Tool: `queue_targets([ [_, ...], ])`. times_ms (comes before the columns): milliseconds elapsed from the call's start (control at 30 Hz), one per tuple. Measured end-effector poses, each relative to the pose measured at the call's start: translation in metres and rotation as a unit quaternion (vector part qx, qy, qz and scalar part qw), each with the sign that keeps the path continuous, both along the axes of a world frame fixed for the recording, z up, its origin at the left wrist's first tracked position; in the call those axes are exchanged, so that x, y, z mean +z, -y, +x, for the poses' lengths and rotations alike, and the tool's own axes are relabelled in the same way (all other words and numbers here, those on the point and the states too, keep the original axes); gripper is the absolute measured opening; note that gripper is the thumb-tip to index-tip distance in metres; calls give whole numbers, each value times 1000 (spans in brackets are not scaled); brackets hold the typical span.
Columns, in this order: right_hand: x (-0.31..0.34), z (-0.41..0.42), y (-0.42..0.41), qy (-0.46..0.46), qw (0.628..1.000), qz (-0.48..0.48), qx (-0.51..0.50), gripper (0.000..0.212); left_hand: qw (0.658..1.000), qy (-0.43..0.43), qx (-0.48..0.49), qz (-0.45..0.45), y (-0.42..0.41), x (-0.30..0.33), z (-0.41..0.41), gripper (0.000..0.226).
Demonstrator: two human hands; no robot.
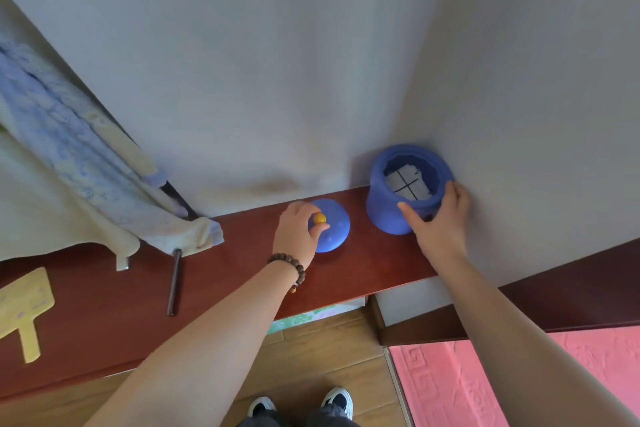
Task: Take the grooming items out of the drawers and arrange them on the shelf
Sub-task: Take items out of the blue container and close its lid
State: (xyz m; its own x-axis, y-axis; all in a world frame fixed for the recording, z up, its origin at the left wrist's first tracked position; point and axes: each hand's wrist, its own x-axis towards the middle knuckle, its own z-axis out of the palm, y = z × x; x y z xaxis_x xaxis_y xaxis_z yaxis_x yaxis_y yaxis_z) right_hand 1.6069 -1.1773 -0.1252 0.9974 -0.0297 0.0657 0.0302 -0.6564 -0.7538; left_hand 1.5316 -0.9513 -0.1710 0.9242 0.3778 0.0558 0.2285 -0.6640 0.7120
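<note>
A blue round jar (388,215) stands uncovered in the far right corner of the dark red wooden shelf (242,274), with a white piece marked by a black cross inside. My right hand (438,224) wraps around the jar's front right side. The jar's blue domed lid (337,230) lies on the shelf to the left of the jar. My left hand (299,230), with a bead bracelet on the wrist, pinches the lid's small orange knob (319,218).
A blue and cream cloth (69,156) hangs over the shelf's left part. A dark metal rod (174,282) lies on the shelf, and a yellow flat piece (24,312) sits at the far left. Walls close the corner. A pink mat (450,388) lies on the wooden floor.
</note>
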Motion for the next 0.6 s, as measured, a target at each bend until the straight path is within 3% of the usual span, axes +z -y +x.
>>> queue_targets([
  [133,-2,1,1,8,1000,8,-2,97,988,146,9,-53,23,56,18,16],
  [233,-3,1,1,14,999,31,-2,96,981,179,-25,-74,42,94,46,19],
  [367,-3,2,3,16,998,65,-5,95,982,159,-93,-51,67,114,83,22],
  [600,-8,4,3,31,995,91,-9,94,984,44,-165,54,98,95,117,23],
])
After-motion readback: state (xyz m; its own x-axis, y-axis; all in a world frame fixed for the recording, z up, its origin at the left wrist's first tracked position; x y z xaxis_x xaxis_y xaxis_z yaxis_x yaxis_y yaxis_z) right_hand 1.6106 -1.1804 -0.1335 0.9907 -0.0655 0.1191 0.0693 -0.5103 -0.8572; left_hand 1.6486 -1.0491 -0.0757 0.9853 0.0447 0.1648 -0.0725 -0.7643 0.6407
